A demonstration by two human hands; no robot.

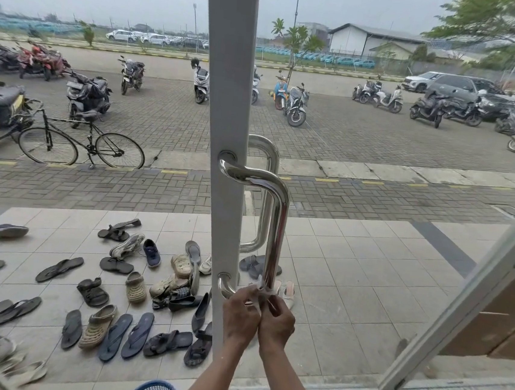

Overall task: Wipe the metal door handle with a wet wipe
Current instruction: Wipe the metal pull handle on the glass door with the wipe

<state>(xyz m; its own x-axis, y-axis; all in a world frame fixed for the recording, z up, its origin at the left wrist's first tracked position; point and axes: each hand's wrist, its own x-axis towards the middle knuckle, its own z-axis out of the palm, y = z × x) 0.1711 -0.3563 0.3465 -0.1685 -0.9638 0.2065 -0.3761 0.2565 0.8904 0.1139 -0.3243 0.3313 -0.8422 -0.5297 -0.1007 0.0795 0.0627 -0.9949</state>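
**Both hands at the foot of the handle, wipe on the bottom bend**

We're down low on the metal door handle (279,228), right where the long upright bar curves back into the white door frame (228,97). The left hand (241,314) and right hand (278,322) are side by side, knuckles nearly touching. Both sets of fingers are curled in, pinching the white wet wipe (260,290) between them. The wipe is bunched against the bar at that lower bend, with a little of it poking up above the fingertips. Whether it goes fully round the tube I can't tell.

Why two hands? My read is that gripping from both sides keeps the damp cloth tight on a round, slippery tube, so it rubs rather than slides off. The bend near the mount is where grime would collect.

The shiny bar above the hands is bare, so the upper stretch and top curve look like the work remaining.

Beyond the glass, scattered sandals and shoes (115,291) lie on the tiled floor (351,282), well clear of the job.
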